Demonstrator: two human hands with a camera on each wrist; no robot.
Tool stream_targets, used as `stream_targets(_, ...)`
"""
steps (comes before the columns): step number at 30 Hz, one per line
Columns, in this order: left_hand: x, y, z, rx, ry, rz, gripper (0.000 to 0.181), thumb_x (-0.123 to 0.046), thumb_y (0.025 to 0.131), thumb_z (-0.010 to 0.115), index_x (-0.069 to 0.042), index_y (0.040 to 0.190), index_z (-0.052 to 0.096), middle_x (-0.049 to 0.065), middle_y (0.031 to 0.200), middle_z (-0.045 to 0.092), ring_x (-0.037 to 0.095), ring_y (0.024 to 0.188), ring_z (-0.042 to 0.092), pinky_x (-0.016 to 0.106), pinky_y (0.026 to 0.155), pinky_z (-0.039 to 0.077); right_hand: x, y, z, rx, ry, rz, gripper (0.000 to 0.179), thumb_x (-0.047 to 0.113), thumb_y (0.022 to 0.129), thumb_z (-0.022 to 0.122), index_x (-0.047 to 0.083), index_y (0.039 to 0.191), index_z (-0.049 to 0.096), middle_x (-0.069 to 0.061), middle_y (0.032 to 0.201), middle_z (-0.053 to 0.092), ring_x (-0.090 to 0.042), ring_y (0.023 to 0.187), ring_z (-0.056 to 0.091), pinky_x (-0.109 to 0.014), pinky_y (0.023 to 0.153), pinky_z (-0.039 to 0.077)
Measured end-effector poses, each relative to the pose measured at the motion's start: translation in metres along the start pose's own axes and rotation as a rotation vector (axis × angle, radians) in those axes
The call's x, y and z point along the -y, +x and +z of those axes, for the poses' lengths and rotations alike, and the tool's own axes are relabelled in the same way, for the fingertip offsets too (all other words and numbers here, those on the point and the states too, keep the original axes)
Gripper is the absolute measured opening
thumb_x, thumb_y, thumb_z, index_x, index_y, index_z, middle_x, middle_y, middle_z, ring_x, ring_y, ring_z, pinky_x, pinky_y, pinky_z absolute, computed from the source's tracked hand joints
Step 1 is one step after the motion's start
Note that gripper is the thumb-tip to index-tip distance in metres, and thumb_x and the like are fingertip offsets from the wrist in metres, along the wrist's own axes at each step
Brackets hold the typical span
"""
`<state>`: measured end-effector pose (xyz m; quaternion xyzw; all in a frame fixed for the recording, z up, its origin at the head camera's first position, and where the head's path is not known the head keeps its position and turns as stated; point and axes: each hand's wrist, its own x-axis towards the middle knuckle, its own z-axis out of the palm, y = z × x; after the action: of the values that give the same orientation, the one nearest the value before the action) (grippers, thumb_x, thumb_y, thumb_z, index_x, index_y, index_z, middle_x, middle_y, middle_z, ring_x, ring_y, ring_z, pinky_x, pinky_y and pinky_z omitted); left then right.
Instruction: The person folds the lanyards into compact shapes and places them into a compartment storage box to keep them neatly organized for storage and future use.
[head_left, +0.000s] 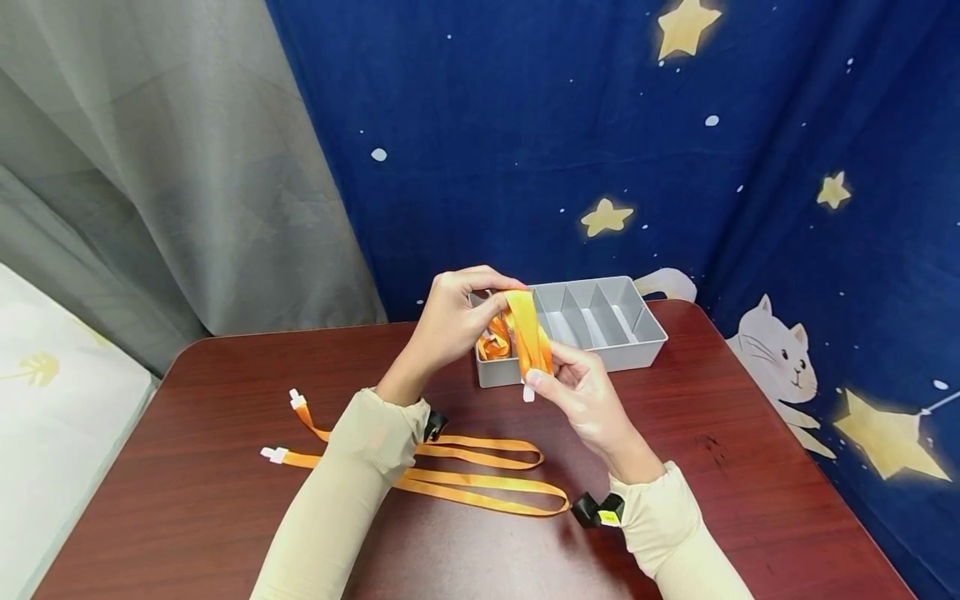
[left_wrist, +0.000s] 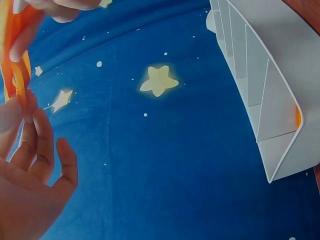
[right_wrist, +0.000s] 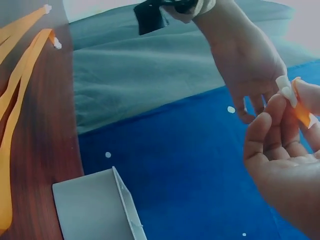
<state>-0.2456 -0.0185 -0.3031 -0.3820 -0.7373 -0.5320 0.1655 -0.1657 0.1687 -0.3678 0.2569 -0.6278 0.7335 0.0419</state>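
Between both hands, above the front of the grey box, is an orange lanyard [head_left: 531,333] folded into a flat bundle. My left hand [head_left: 467,315] pinches its upper end between thumb and fingers. At the lower end, my right hand [head_left: 587,398] grips the bundle, and a white plastic clip [right_wrist: 286,90] sticks out by the thumb in the right wrist view. Behind the left hand, another orange lanyard [head_left: 495,342] lies bundled in the leftmost part of the divided box [head_left: 637,353].
Two more lanyards lie stretched out on the dark red table [head_left: 225,517], a farther one [head_left: 480,456] and a nearer one [head_left: 487,492], with white clips [head_left: 276,455] to the left. My left forearm crosses over them. A blue star-patterned curtain [head_left: 487,150] hangs behind the table.
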Motion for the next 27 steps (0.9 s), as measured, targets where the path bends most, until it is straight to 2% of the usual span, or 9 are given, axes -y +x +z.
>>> stream_targets(8, 0.004, -0.007, 0.003, -0.005, -0.079, -0.046, 0.017, 0.001, 0.088, 0.069, -0.004, 0.102, 0.077, 0.003, 0.093, 0.073, 0.015, 0.081, 0.062, 0.031, 0.069, 0.054, 0.003, -0.001, -0.002, 0.035, 0.137, -0.094, 0.036, -0.008, 0.095, 0.057, 0.009, 0.125, 0.066, -0.004, 0.099, 0.065, -0.014, 0.085, 0.060, -0.022, 0.076, 0.051)
stream_targets(13, 0.006, -0.015, 0.009, -0.046, -0.151, -0.007, 0.023, 0.005, 0.087, 0.068, -0.002, 0.108, 0.074, 0.007, 0.092, 0.070, 0.018, 0.081, 0.062, 0.034, 0.071, 0.055, 0.010, 0.001, 0.000, -0.010, 0.172, -0.123, 0.038, -0.013, 0.093, 0.053, 0.010, 0.118, 0.070, -0.004, 0.102, 0.066, -0.014, 0.089, 0.060, -0.022, 0.080, 0.050)
stream_targets(17, 0.005, -0.022, 0.015, -0.065, -0.176, 0.005, 0.020, 0.006, 0.087, 0.069, -0.001, 0.106, 0.074, 0.009, 0.096, 0.072, 0.019, 0.082, 0.065, 0.032, 0.073, 0.056, 0.014, 0.003, 0.001, -0.062, 0.187, -0.146, 0.042, -0.016, 0.092, 0.052, 0.012, 0.116, 0.072, -0.003, 0.105, 0.064, -0.014, 0.094, 0.060, -0.021, 0.084, 0.050)
stream_targets(19, 0.004, -0.024, 0.018, -0.062, -0.177, -0.007, 0.016, 0.004, 0.088, 0.070, 0.000, 0.103, 0.075, 0.010, 0.097, 0.072, 0.018, 0.084, 0.065, 0.030, 0.072, 0.056, 0.015, 0.005, 0.002, -0.086, 0.190, -0.164, 0.043, -0.017, 0.092, 0.052, 0.011, 0.117, 0.072, -0.004, 0.107, 0.063, -0.015, 0.098, 0.060, -0.021, 0.086, 0.050)
stream_targets(24, 0.003, -0.031, 0.028, -0.039, -0.218, -0.078, 0.012, 0.000, 0.088, 0.073, 0.002, 0.100, 0.076, 0.011, 0.093, 0.073, 0.015, 0.072, 0.063, 0.025, 0.062, 0.055, 0.016, 0.009, 0.003, -0.168, 0.182, -0.213, 0.034, -0.014, 0.092, 0.058, 0.007, 0.114, 0.073, -0.006, 0.105, 0.063, -0.016, 0.096, 0.061, -0.021, 0.084, 0.051)
stream_targets(27, 0.004, -0.034, 0.036, -0.047, -0.255, -0.118, 0.013, 0.000, 0.088, 0.073, 0.005, 0.100, 0.075, 0.015, 0.093, 0.073, 0.014, 0.072, 0.064, 0.025, 0.064, 0.056, 0.015, 0.012, 0.004, -0.231, 0.180, -0.237, 0.028, -0.009, 0.091, 0.063, 0.007, 0.111, 0.074, -0.007, 0.103, 0.066, -0.016, 0.093, 0.062, -0.021, 0.083, 0.052)
